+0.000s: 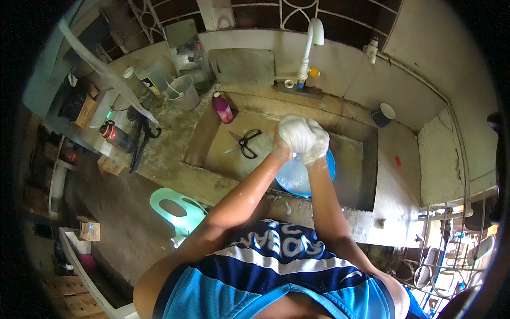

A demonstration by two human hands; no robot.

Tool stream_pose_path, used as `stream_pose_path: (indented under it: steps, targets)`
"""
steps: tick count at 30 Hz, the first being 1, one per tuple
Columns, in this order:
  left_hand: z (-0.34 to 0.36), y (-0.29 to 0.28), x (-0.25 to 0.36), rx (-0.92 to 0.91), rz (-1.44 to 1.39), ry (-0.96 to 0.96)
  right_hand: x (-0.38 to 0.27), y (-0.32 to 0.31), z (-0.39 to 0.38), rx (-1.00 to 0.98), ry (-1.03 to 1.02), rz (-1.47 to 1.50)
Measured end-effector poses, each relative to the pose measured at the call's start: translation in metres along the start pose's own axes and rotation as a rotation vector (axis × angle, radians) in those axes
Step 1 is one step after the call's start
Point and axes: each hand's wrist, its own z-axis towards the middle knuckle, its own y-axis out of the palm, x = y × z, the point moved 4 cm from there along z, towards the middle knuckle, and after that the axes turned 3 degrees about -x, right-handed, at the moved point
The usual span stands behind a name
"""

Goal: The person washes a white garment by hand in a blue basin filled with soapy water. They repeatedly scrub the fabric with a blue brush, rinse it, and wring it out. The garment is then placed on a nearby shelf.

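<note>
A bunched white cloth [297,131], wet and soapy, is squeezed between my two hands above a blue basin [333,166]. My left hand [281,145] grips it from the left, its fingers largely hidden by the cloth. On the other side my right hand [317,150] is closed on the same bundle, whitened by suds or folds of cloth. Foamy water [293,176] fills the basin, which stands in a concrete sink [212,173]. Left of the hands, black-handled scissors [244,144] lie partly open on the sink floor.
A magenta bottle [222,108] stands in the sink's far left corner. Behind the sink rises a white faucet [306,53]. A grey bucket [182,93] and a dark tumbler [116,135] are on the left counter. A pale green plastic chair [186,220] stands at my left.
</note>
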Motion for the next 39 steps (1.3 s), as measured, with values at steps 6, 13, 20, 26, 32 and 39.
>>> stream_pose_path:
  steps: [6,13,20,26,32,39]
  targets:
    - [0.082,-0.118,-0.043,-0.356,0.389,0.438,0.007,0.011,-0.003,0.343,-0.071,0.296]
    - [0.069,-0.097,-0.05,0.071,0.133,-0.011,-0.022,-0.004,0.013,0.217,0.011,0.261]
    - [0.071,-0.144,-0.002,0.041,0.508,0.02,-0.032,0.02,0.007,0.009,0.484,0.122]
    - [0.021,-0.156,0.106,0.02,0.054,0.242,0.099,-0.072,-0.093,-0.074,0.436,0.198]
    - [-0.018,-0.141,0.121,-0.04,-0.152,0.192,0.188,-0.038,-0.209,-0.544,0.94,0.387]
    - [-0.045,-0.182,0.122,-0.046,-0.314,0.245,0.092,-0.05,-0.106,-0.584,0.801,-0.183]
